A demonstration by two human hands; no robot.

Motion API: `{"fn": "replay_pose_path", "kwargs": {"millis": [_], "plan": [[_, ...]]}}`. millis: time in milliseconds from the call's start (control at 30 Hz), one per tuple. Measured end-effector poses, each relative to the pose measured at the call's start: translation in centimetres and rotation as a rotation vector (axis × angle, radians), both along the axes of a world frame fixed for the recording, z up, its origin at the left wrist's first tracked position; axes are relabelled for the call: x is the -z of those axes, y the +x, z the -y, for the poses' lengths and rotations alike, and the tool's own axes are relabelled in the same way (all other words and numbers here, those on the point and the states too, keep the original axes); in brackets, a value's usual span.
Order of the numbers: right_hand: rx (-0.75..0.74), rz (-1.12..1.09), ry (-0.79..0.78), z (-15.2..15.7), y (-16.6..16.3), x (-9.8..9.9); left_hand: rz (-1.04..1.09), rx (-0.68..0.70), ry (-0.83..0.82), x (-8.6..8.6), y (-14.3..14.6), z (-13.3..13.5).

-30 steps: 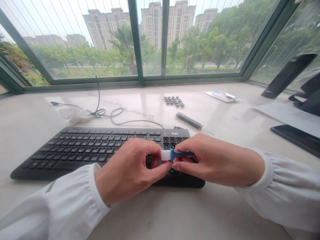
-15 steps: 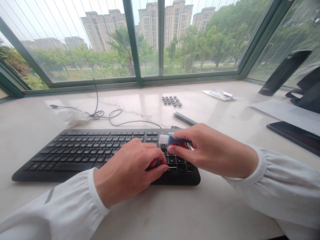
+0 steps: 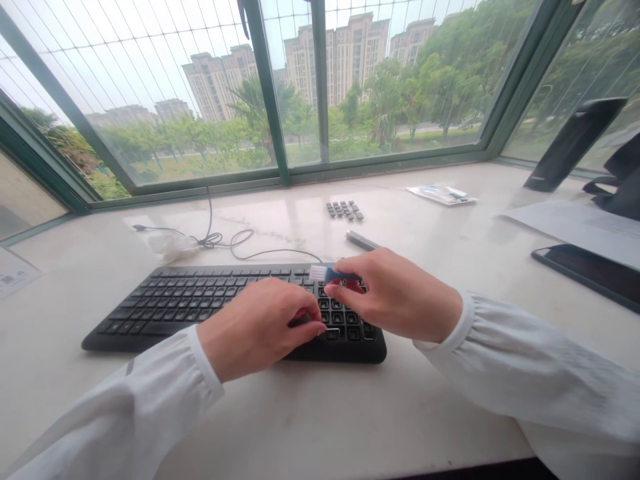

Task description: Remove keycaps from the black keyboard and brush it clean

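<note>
Over the keyboard (image 3: 200,300), right hand (image 3: 395,293) pinches brush (image 3: 327,273).

No legible text. Keyboard (image 3: 220,303) key legends too small to read; printing on packet (image 3: 440,194) and paper slip (image 3: 13,277) blurred beyond reading.

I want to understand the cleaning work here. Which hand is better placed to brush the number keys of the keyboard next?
The right hand, probably. It already holds the small blue brush, with the white bristles just above the number keys at the right end of the black keyboard. The left hand rests on the keys beside it, holding no brush.
</note>
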State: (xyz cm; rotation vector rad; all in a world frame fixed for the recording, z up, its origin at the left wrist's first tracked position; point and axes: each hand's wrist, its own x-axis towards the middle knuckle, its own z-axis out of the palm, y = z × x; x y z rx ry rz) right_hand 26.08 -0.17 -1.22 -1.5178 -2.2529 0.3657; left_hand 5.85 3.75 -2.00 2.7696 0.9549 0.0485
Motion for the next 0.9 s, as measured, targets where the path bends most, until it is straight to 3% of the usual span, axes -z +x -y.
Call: {"fn": "replay_pose_path", "kwargs": {"millis": [300, 900], "plan": [[0.023, 0.020, 0.033, -0.34, -0.52, 0.93, -0.065, 0.049, 0.109, 0.62, 0.26, -0.18], [-0.003, 0.047, 0.005, -0.50, -0.10, 0.82, -0.030, 0.185, 0.287, 0.43, -0.06, 0.41]]}}
